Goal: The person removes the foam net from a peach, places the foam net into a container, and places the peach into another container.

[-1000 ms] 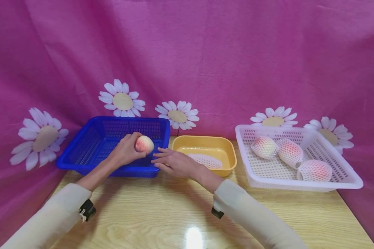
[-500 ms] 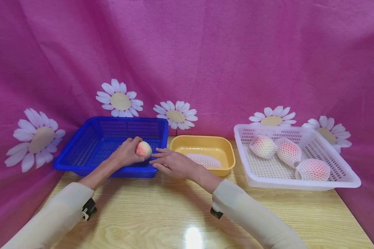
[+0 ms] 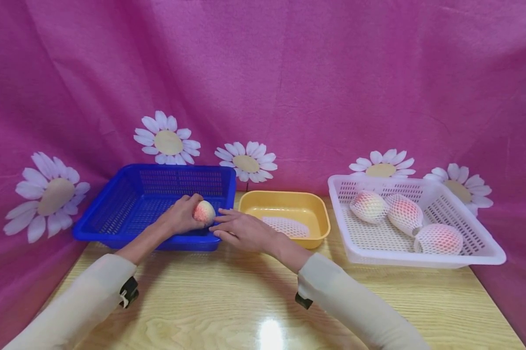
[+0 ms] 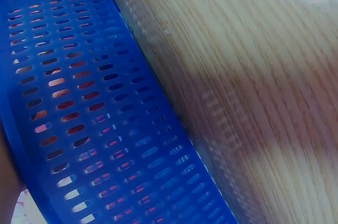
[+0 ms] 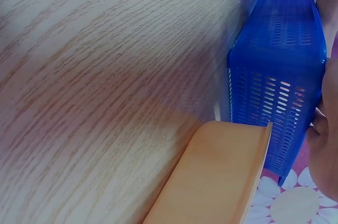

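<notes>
A bare pink-and-cream peach is gripped by my left hand inside the right part of the blue basket. The fingers lie along the peach's left and far side. My right hand reaches over the basket's right rim with fingers extended and nothing in its grasp; whether it touches the rim or peach I cannot tell. In the left wrist view the slotted wall of the blue basket hides most of the hand. Part of the right hand shows beside the basket in the right wrist view.
A yellow tray with a white foam net in it stands right of the blue basket. Farther right, a white basket holds three net-covered peaches. All stand on a wooden table before a pink flowered cloth.
My left hand has lowered the peach a little into the blue basket. The right hand stays nearly in place at the rim. The whole view has shifted slightly.
</notes>
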The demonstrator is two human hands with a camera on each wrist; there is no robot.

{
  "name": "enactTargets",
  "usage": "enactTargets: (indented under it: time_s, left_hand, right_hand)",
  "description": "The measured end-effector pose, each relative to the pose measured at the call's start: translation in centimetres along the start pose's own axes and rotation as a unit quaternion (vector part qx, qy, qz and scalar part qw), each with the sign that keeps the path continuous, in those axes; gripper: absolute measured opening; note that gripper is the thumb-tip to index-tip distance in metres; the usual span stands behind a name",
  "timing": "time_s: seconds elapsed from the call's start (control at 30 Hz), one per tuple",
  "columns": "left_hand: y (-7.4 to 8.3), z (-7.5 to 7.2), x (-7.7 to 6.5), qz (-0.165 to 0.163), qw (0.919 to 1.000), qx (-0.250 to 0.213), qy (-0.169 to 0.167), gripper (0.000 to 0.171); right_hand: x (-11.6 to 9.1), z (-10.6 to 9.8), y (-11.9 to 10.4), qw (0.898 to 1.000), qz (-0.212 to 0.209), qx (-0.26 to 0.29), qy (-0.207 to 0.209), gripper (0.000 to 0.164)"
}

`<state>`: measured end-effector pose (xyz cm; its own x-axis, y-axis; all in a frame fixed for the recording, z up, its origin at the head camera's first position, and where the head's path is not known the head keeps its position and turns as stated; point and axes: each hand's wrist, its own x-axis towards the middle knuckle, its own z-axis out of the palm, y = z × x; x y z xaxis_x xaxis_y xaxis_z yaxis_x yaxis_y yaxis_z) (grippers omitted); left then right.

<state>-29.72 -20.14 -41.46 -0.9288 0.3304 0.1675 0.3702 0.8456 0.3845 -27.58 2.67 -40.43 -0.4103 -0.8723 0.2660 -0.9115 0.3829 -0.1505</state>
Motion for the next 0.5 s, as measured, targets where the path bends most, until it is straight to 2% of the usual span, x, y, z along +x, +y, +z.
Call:
enactTargets:
  time_s: [0.2, 0.5]
  left_hand:
    - [-0.03, 0.07, 0.12, 0.021, 0.9998, 0.002, -0.007, 0.063]
    - [-0.08, -0.01, -0.04, 0.02, 0.9996, 0.001, -0.018, 0.066]
  right_hand:
    - [-0.11, -0.03, 0.02, 1.0, -0.01, -0.003, 0.01, 0.035]
    - [-0.02, -0.08, -0.05, 1.0, -0.01, 0.0, 0.007, 0.035]
